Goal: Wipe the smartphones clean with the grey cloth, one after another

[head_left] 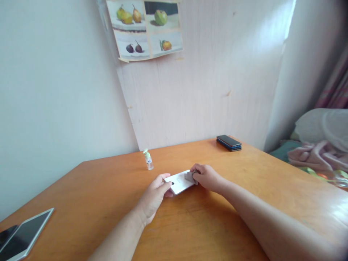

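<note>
A white smartphone (179,182) is held a little above the table, its back with a dark camera spot facing up. My left hand (157,189) grips its left end, thumb on top and fingers beneath. At the other end, my right hand (205,177) is closed on a grey cloth (189,176) that presses against the phone's back. Part of the cloth is hidden under my right fingers. Behind the phone, a small clear pump bottle (148,161) with a pale green top stands upright on the table.
The orange-brown wooden table (195,228) reaches the wall. A stack of dark phones (229,142) lies at the back right. At the left front edge lies a white-framed tablet (27,233) with a dark device (7,233) beside it. Fruit pictures (146,30) hang on the wall.
</note>
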`<state>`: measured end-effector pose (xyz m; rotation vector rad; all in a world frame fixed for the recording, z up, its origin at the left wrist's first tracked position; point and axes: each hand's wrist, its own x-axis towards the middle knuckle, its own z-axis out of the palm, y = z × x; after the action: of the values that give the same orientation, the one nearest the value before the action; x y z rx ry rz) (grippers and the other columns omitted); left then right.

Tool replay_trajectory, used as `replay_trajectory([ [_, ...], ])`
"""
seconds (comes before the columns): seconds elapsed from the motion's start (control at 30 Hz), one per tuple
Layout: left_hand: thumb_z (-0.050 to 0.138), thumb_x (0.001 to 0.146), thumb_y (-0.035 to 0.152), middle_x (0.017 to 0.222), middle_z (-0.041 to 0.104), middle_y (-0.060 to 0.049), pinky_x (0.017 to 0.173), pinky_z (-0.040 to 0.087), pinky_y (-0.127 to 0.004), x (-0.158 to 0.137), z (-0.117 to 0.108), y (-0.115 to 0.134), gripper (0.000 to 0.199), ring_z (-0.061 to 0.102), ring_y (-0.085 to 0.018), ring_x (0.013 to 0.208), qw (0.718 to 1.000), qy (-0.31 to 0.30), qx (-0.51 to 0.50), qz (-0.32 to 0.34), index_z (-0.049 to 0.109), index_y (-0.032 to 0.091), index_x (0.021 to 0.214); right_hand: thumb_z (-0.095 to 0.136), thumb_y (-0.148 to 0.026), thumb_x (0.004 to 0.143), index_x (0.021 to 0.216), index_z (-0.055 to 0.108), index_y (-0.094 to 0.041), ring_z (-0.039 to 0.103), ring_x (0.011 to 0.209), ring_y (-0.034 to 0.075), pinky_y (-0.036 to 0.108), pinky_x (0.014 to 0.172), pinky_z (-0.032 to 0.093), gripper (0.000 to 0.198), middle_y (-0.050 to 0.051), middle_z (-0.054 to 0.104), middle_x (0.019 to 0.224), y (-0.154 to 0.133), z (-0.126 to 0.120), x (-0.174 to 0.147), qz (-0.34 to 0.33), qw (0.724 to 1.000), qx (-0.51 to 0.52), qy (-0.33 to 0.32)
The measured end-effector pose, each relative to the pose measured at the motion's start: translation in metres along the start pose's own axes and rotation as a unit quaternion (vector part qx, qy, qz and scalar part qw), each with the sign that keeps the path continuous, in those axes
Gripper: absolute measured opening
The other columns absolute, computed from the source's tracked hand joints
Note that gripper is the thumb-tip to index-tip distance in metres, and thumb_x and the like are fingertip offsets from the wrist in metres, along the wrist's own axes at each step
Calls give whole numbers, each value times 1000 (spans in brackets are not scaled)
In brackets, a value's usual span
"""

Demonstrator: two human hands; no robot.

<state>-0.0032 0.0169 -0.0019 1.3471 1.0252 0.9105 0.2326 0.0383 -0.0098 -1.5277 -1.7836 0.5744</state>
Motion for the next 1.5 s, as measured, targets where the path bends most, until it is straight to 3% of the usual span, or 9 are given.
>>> replay_trajectory([
  [0.1, 62, 83, 31, 113, 67, -9, 91, 45, -34, -3, 1, 2, 57, 63, -21, 104, 999, -34, -15, 12, 44, 17, 134, 51, -18, 76, 91, 67, -18, 58, 66, 15, 23, 57, 39, 22, 1, 68, 74, 7, 2, 5, 19, 1000, 2, 25],
  [0.23, 62, 76, 17, 125, 63, -10, 97, 41, -34, -7, 4, 7, 70, 58, -22, 116, 997, -70, 16, 18, 33, 18, 140, 51, -18, 77, 85, 69, -20, 60, 72, 15, 23, 63, 42, 20, 1, 67, 77, 7, -1, 5, 6, 1000, 7, 19],
  [0.33, 63, 76, 15, 126, 62, -10, 96, 42, -33, -7, 6, 7, 74, 59, -21, 113, 996, -67, 48, 18, 29, 19, 142, 57, -17, 74, 84, 70, -21, 60, 84, 16, 24, 73, 42, 17, 2, 68, 89, 0, -2, 1, -32, 999, 9, 12],
  [0.43, 65, 76, 17, 125, 63, -9, 97, 42, -33, -6, 7, 4, 71, 60, -21, 112, 995, -53, 73, 36, 35, 20, 140, 61, -17, 70, 82, 70, -21, 59, 79, 16, 24, 71, 42, 15, 0, 67, 82, -4, 1, -1, -41, 999, 22, 0],
  [0.63, 70, 78, 33, 112, 68, -5, 95, 45, -34, -1, 6, -2, 42, 62, -22, 105, 984, -13, 143, 104, 63, 23, 118, 61, -18, 70, 84, 65, -18, 56, 57, 12, 21, 51, 38, 14, -2, 64, 66, 5, 7, 4, 44, 994, 95, 20],
  [0.8, 67, 81, 40, 97, 63, -5, 87, 47, -34, 7, -1, -13, 35, 61, -21, 91, 944, 44, 277, 173, 72, 26, 113, 57, -26, 76, 100, 61, -16, 62, 65, 15, 25, 58, 46, 27, 3, 67, 74, 12, -5, 13, 78, 976, 175, 103],
  [1.0, 60, 87, 39, 97, 62, -5, 81, 45, -31, 9, -4, -13, 31, 60, -20, 88, 931, 46, 297, 206, 72, 25, 113, 53, -37, 81, 110, 57, -15, 63, 73, 16, 27, 62, 48, 36, 6, 68, 84, 2, -17, 10, 38, 959, 230, 158],
  [1.2, 54, 90, 37, 74, 61, -1, 69, 37, -27, 3, 1, -5, 23, 57, -19, 75, 902, 28, 379, 206, 73, 23, 91, 57, -35, 79, 92, 66, -18, 60, 66, 16, 27, 61, 45, 23, 2, 67, 72, -2, -7, 4, 13, 970, 185, 155],
  [1.5, 50, 90, 33, 69, 56, 2, 63, 34, -25, 2, 11, -13, 27, 53, -14, 66, 913, 20, 364, 183, 57, 17, 70, 54, -33, 81, 92, 68, -21, 64, 80, 20, 32, 75, 47, 21, 3, 70, 82, 6, -6, 6, -16, 969, 112, 217],
])
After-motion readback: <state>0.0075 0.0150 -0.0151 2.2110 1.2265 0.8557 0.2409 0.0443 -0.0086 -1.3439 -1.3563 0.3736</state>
